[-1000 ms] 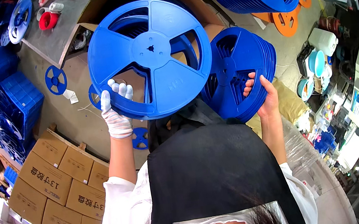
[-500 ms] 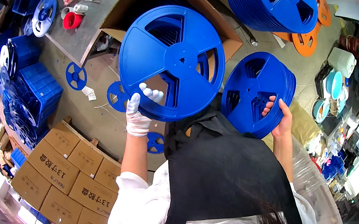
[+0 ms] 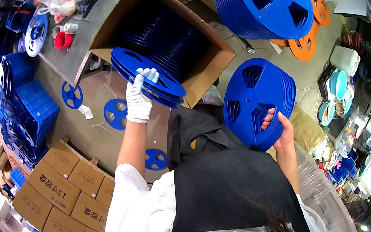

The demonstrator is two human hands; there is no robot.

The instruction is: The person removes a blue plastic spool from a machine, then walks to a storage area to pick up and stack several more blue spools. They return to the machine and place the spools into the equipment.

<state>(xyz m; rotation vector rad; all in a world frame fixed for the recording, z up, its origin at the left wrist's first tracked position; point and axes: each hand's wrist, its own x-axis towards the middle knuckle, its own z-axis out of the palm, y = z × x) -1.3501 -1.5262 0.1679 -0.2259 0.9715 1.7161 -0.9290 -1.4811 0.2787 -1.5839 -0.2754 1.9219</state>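
Note:
My left hand [image 3: 139, 96], in a white glove, grips a few blue plastic reels [image 3: 147, 76] by their near rims. These reels tilt at the near left side of an open cardboard box [image 3: 210, 72]. Inside the box stand rows of dark blue reels [image 3: 175, 46]. My bare right hand [image 3: 279, 130] is closed on the near right edge of a stack of blue reels [image 3: 240, 103], its fingers through a cutout and its thumb outside. That stack leans beside my lap.
A tall stack of blue reels [image 3: 269, 4] stands at the far right by orange reels [image 3: 304, 47]. Several blue discs, one here [image 3: 72, 94], lie on the floor. Closed cartons [image 3: 55, 186] are piled at left. A grey table [image 3: 72, 51] holds a red cup [image 3: 63, 40].
The reels in my left hand have tipped from facing me to a steep slant and moved toward the box, baring its contents. My right hand keeps its hold on the stack.

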